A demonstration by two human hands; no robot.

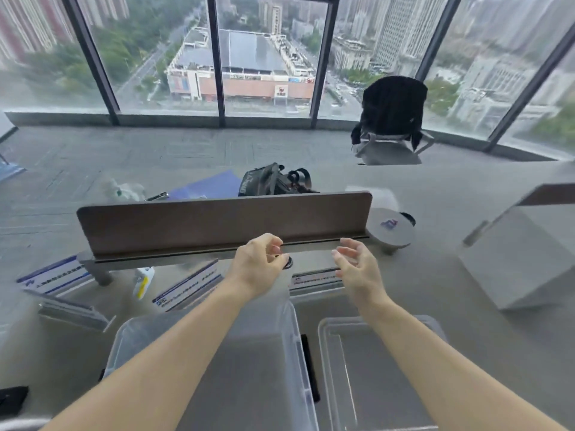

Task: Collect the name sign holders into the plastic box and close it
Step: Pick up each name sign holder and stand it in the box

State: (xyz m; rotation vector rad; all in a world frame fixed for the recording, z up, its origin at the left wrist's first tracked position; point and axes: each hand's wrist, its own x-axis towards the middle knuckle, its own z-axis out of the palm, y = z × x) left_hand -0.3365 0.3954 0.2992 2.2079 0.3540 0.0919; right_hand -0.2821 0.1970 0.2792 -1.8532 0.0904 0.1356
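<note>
A clear plastic box (273,309) stands open on the grey desk in front of me, under my left forearm. Its clear lid (351,362) lies flat to the right of it. Several acrylic name sign holders with blue-edged cards lie on the desk: one at the far left (51,276), one lying flat at the left (73,312), one left of centre (186,284), and one between my hands (314,279). My left hand (258,264) and my right hand (357,269) hover above that last holder, fingers apart, holding nothing.
A brown divider panel (224,223) runs across the desk behind the holders. A white and yellow bottle (143,279) lies near the left holders. A white box (522,253) stands at the right, a round grey stand (392,231) beyond my right hand. A black bag (273,181) lies behind the panel.
</note>
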